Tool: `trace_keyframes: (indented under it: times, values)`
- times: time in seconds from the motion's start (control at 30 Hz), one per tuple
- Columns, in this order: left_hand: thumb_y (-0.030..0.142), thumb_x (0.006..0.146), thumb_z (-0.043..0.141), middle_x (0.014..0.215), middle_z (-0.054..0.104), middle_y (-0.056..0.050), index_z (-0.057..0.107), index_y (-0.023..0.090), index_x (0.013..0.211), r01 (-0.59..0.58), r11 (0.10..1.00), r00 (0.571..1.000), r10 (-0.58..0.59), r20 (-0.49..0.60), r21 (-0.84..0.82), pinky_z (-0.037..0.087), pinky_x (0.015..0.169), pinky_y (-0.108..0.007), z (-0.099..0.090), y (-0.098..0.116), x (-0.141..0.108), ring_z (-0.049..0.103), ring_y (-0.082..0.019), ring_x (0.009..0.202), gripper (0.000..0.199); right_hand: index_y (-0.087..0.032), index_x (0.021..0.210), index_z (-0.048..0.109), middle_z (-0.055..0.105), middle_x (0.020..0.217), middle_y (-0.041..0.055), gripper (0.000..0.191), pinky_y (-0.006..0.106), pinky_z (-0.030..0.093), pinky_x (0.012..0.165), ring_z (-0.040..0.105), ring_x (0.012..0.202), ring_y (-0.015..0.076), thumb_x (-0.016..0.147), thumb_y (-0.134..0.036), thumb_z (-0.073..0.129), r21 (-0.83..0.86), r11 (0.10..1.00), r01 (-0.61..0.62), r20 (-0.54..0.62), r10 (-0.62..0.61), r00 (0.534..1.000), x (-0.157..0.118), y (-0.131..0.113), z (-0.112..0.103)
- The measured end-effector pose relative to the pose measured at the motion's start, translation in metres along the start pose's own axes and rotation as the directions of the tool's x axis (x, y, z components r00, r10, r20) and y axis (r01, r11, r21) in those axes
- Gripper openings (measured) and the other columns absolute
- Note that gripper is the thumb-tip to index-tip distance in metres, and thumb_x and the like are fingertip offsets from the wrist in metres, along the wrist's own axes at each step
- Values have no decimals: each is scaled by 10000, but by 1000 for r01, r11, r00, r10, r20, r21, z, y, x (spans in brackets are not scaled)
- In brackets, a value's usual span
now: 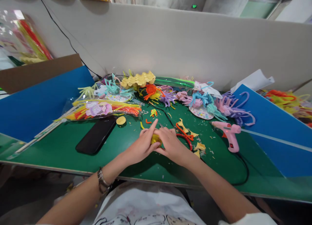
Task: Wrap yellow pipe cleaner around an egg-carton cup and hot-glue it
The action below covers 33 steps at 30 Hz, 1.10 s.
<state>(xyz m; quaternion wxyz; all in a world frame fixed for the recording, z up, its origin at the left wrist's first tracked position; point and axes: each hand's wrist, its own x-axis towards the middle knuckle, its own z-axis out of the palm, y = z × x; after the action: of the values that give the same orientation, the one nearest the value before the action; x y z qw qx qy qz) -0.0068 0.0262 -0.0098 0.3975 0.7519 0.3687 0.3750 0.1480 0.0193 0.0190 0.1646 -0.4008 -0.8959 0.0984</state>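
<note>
My left hand (pixel 143 141) and my right hand (pixel 170 143) meet over the green table near its front edge. Between them is a small yellow craft piece (pixel 156 139), gripped by both hands and mostly covered by the fingers. The left index finger points up and away from it. A red loop handle (pixel 186 138), apparently of scissors, lies beside my right hand and is partly hidden by it. Beyond the fingers are short yellow and orange pipe cleaner pieces (pixel 153 113). Torn yellow carton scraps (pixel 200 146) lie to the right.
A black phone (pixel 96 136) and a yellow carton cup (pixel 121 121) lie left. Bagged pipe cleaners (pixel 107 109) sit behind them. A pink glue gun (pixel 229 134) with a trailing cord is at right. Pipe cleaner bundles and an egg carton (pixel 138 79) line the back; blue boards (pixel 275 134) flank both sides.
</note>
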Motion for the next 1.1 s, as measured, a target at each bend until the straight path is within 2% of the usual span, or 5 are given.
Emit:
trace_keyframes:
  times: [0.23, 0.37, 0.7, 0.9, 1.1]
  values:
    - [285, 774, 532, 1073, 617, -58, 317, 219, 1378, 122, 990, 991, -116, -72, 76, 215, 1017, -392, -8, -15, -20, 517, -221, 1034, 644, -200, 1283, 368, 591, 1071, 77, 650, 332, 435, 776, 566, 907, 184, 721, -288, 683, 143, 990, -15, 80, 3, 997, 8, 19, -22]
    - [281, 858, 391, 1109, 596, -70, 267, 233, 1401, 142, 967, 985, -116, -128, 212, 235, 988, -373, -13, -19, -36, 503, -210, 1026, 559, -162, 1124, 497, 599, 872, 25, 281, 257, 459, 672, 567, 759, 128, 852, -232, 507, 156, 983, -97, 57, 89, 994, 29, 36, -32]
    - [293, 897, 264, 1101, 591, -87, 363, 235, 1336, 148, 920, 986, -111, -121, 363, 286, 915, -375, -16, -25, -38, 520, -225, 990, 453, -183, 681, 516, 608, 741, 41, 160, 277, 437, 648, 572, 726, 165, 772, -53, 497, 76, 985, -157, -15, 158, 987, 60, 20, 39]
    - [279, 862, 335, 961, 636, -71, 537, 213, 1146, 245, 947, 955, -199, -219, 207, 324, 866, -354, -13, -13, -27, 546, -224, 920, 355, -185, 880, 451, 532, 686, -25, 174, 228, 426, 598, 522, 608, 99, 859, -94, 303, 257, 953, -163, -292, 237, 927, 68, 54, -26]
    - [333, 856, 316, 845, 621, -41, 581, 181, 941, 214, 973, 972, -202, -122, 91, 381, 757, -286, -13, -2, -7, 542, -175, 768, 317, -207, 952, 511, 464, 651, -43, 158, 208, 326, 486, 396, 490, 81, 904, -214, 361, 160, 987, -3, -689, 114, 716, 35, 54, -78]
